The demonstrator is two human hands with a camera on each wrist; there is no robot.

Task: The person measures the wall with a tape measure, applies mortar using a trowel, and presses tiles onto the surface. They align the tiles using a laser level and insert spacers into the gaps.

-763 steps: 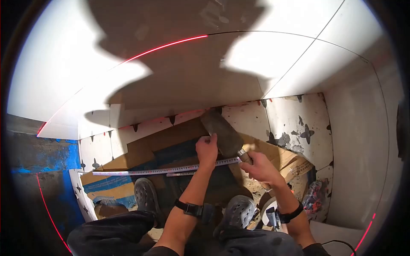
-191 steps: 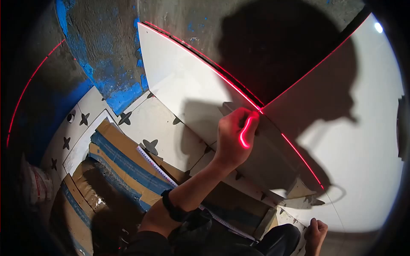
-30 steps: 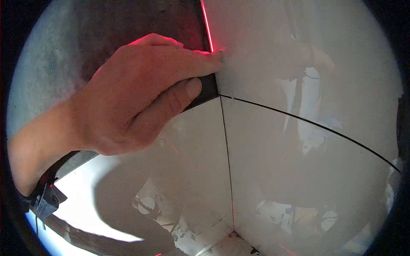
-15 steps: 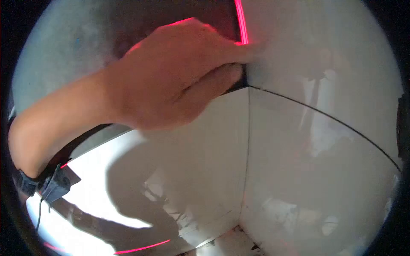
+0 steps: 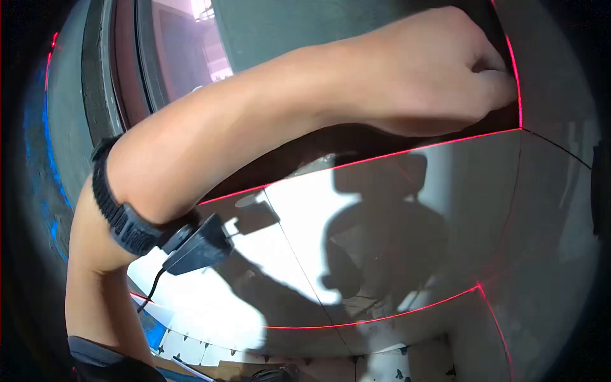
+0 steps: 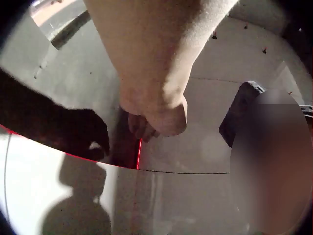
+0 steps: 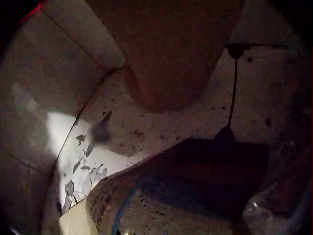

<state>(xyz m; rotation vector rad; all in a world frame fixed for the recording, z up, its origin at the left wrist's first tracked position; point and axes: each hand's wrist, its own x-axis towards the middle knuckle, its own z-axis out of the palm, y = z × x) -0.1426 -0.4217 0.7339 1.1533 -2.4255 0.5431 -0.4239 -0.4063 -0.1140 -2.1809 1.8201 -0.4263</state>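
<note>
My left hand is at the wall corner in the head view, above the top edge of the white tiles. Its fingers curl inward beside a vertical red laser line, and nothing shows in them. In the left wrist view the same hand has bent fingers near the red line; contact with the wall cannot be told. The right hand appears only as a dark shape over the floor in the right wrist view, its fingers hidden. It is outside the head view.
A window is at the upper left. Laser lines cross the tiled walls, which also carry shadows. Cardboard lies on the floor below. In the right wrist view, cardboard and clear plastic are near the bottom.
The head view has swung left and back, showing the whole left arm and the window. The left index finger, earlier stretched across the corner, is now curled. Red light now follows the tile's top edge.
</note>
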